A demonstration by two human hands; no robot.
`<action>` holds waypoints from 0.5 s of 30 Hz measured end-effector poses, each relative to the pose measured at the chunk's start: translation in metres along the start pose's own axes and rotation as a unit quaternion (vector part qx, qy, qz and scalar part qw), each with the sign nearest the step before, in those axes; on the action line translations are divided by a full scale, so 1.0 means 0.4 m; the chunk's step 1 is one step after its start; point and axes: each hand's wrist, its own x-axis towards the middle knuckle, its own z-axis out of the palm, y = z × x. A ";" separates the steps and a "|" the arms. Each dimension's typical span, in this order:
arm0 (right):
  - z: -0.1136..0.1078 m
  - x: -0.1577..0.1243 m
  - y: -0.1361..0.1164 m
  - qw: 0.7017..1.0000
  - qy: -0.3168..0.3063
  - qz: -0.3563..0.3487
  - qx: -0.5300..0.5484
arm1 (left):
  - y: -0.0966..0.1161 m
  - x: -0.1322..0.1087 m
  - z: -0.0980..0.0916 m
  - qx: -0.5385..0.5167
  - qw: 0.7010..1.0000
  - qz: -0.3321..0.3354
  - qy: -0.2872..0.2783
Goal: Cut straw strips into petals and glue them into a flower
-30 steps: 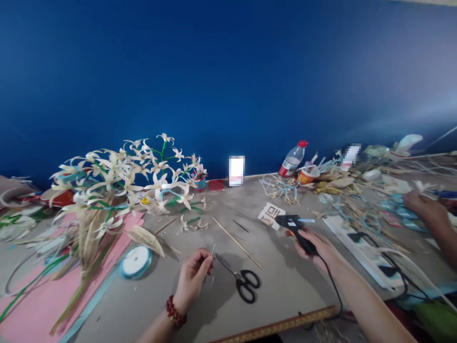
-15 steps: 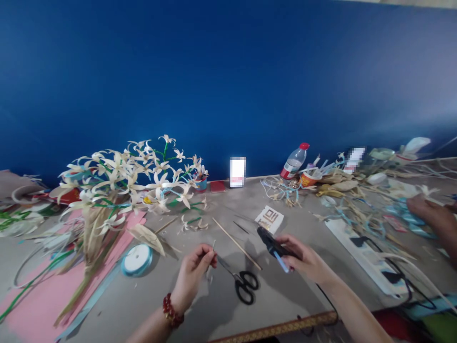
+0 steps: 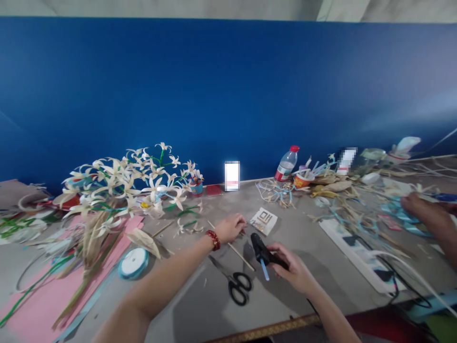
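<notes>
My left hand (image 3: 230,227) has reached forward over the grey table (image 3: 200,314), a red bead bracelet on its wrist. Its fingers curl down onto the table beside a thin wooden stick (image 3: 240,253); what they pinch, if anything, is hidden. My right hand (image 3: 293,269) grips a black glue gun (image 3: 262,248) with a pale blue glue stick showing at its rear, nozzle pointing away, held low over the table. Black-handled scissors (image 3: 237,286) lie between my two forearms. A small printed card (image 3: 264,220) lies just beyond both hands.
A spray of cream paper flowers (image 3: 135,176) lies left over pink paper (image 3: 39,305), with a blue ribbon spool (image 3: 133,262) beside it. At the back stand a water bottle (image 3: 286,164) and a cup (image 3: 302,179). A white power strip (image 3: 360,259) lies right, near another person's hand (image 3: 424,212).
My left hand moved from near the scissors forward to the wooden stick. My right hand drew the glue gun in and lowered it, turning its nozzle away. The camera tilted up.
</notes>
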 end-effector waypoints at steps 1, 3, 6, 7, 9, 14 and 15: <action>0.000 -0.002 -0.003 1.000 0.017 0.000 0.007 | -0.005 0.003 0.006 0.014 1.000 0.000 -0.005; -0.004 -0.006 -0.011 0.997 0.073 0.004 0.036 | -0.015 0.002 0.013 0.039 0.999 -0.003 -0.007; -0.027 -0.016 -0.027 0.971 0.202 -0.008 0.132 | -0.029 -0.006 0.009 0.071 0.997 -0.009 -0.007; -0.039 -0.021 -0.033 0.955 0.242 -0.014 0.171 | -0.031 -0.009 0.004 0.081 0.997 -0.010 -0.009; -0.062 -0.031 -0.045 0.923 0.292 -0.022 0.249 | -0.031 -0.014 -0.009 0.102 0.995 -0.014 -0.015; -0.076 -0.063 -0.062 0.897 0.292 0.014 0.331 | 0.006 -0.020 -0.039 0.158 0.987 -0.013 -0.010; -0.072 -0.070 -0.065 0.899 0.293 0.027 0.325 | 0.018 -0.020 -0.038 0.164 0.986 -0.011 -0.009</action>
